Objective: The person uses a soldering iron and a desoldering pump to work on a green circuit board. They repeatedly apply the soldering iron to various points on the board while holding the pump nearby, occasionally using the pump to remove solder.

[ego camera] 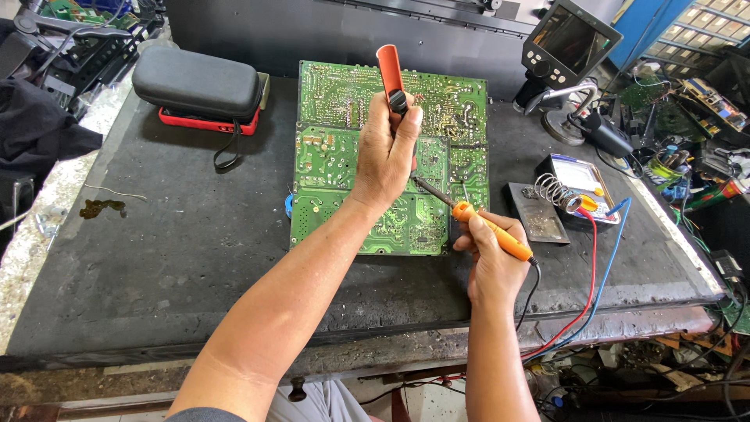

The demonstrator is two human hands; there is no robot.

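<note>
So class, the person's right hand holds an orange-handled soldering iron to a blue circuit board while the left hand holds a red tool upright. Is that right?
One detail is wrong: the circuit board is green, not blue, as the head view shows. The right hand does hold the orange-handled soldering iron, and the left hand the red tool.

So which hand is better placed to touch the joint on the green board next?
Probably the right hand: it holds the orange soldering iron with its tip already on the green circuit board, beside the left hand, which grips a red desoldering pump upright.
</note>
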